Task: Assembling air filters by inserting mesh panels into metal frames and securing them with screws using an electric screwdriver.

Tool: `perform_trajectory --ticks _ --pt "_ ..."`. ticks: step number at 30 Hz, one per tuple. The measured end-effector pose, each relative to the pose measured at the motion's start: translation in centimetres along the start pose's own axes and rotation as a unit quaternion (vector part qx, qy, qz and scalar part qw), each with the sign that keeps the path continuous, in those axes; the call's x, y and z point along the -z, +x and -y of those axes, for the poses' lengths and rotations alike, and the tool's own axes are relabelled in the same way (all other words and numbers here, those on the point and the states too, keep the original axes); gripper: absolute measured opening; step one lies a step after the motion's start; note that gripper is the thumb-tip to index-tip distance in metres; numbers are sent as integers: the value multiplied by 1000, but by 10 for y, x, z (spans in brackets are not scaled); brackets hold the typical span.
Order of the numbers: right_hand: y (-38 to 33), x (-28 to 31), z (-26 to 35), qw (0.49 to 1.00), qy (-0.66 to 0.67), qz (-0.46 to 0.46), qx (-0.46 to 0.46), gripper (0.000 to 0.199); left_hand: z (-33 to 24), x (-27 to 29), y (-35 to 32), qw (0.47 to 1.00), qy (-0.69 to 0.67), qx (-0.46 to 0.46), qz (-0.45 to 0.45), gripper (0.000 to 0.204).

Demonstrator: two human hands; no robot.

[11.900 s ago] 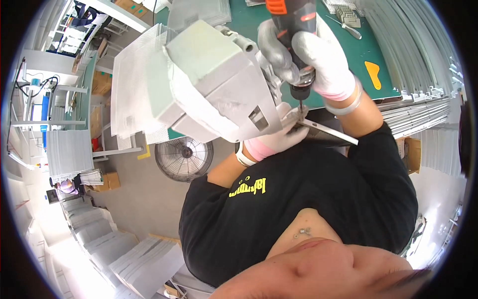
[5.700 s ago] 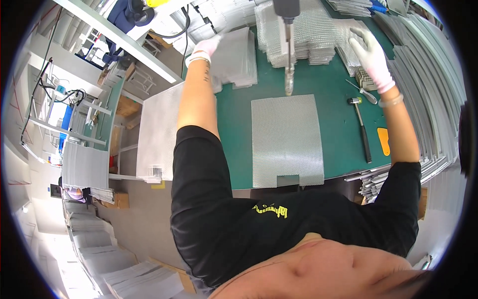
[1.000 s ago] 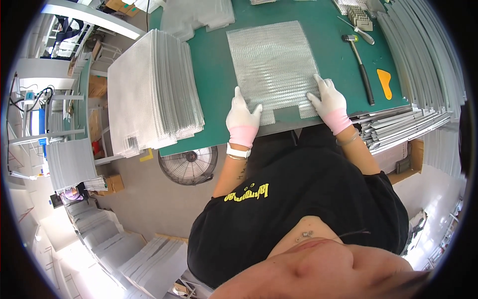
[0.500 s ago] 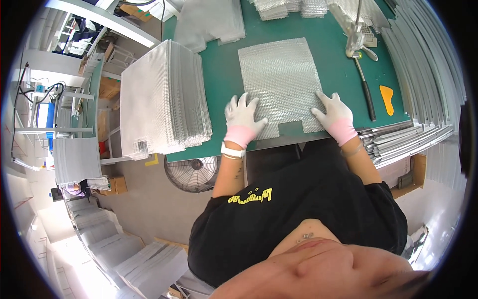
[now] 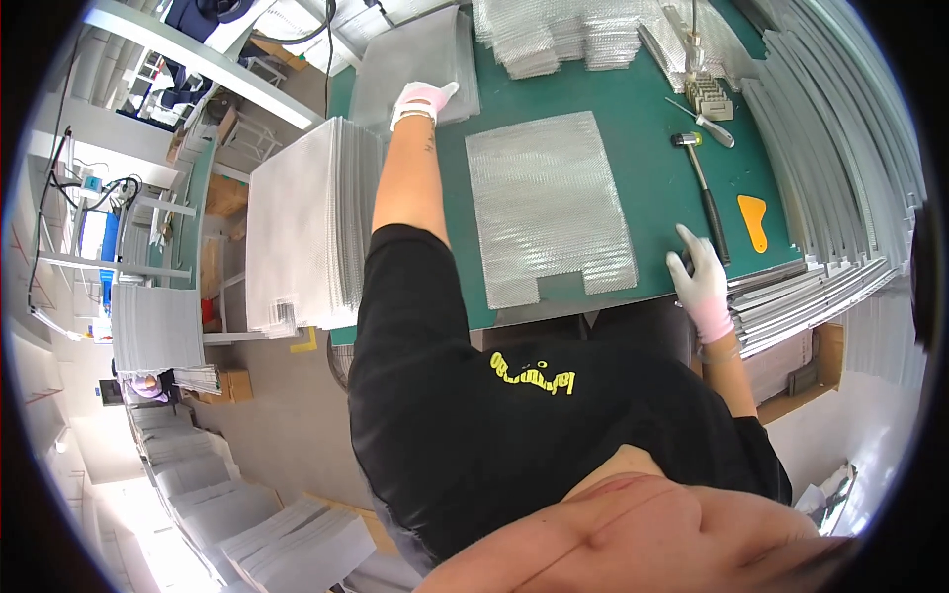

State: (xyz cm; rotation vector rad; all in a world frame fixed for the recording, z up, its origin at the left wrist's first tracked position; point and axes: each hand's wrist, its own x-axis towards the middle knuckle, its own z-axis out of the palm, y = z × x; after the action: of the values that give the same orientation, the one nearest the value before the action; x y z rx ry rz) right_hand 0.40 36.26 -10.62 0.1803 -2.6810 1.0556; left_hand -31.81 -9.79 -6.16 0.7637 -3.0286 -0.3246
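A silver mesh sheet [image 5: 549, 208] with notched near corners lies flat on the green table mat [image 5: 652, 148]. My left hand [image 5: 420, 99], in a white and pink glove, reaches far out and rests on a stack of grey sheets [image 5: 415, 61] at the back left of the table. My right hand [image 5: 700, 277], also gloved, sits at the table's near right edge, fingers spread, beside the black handle of a hammer [image 5: 704, 193]. Neither hand holds anything.
A tall stack of mesh sheets [image 5: 306, 232] stands left of the table. Long metal strips [image 5: 840, 178] lie along the right side. An orange scraper [image 5: 753, 219] lies right of the hammer. More mesh pieces [image 5: 563, 35] are piled at the back.
Both hands have left the near edge of the mesh sheet. The left arm has stretched to the far left stack; the right hand has slid right toward the hammer.
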Motion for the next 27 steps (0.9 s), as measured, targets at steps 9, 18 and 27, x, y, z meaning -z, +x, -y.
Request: perform_trajectory --ticks 9,18,27 --pt "-8 12 -8 999 43 -6 7 37 15 88 -3 849 -524 67 36 93" --pt "9 5 22 994 90 -7 61 33 34 86 24 933 -358 -32 -11 85" --pt "-2 5 17 991 98 -53 78 29 48 138 -50 634 -771 48 -12 87"
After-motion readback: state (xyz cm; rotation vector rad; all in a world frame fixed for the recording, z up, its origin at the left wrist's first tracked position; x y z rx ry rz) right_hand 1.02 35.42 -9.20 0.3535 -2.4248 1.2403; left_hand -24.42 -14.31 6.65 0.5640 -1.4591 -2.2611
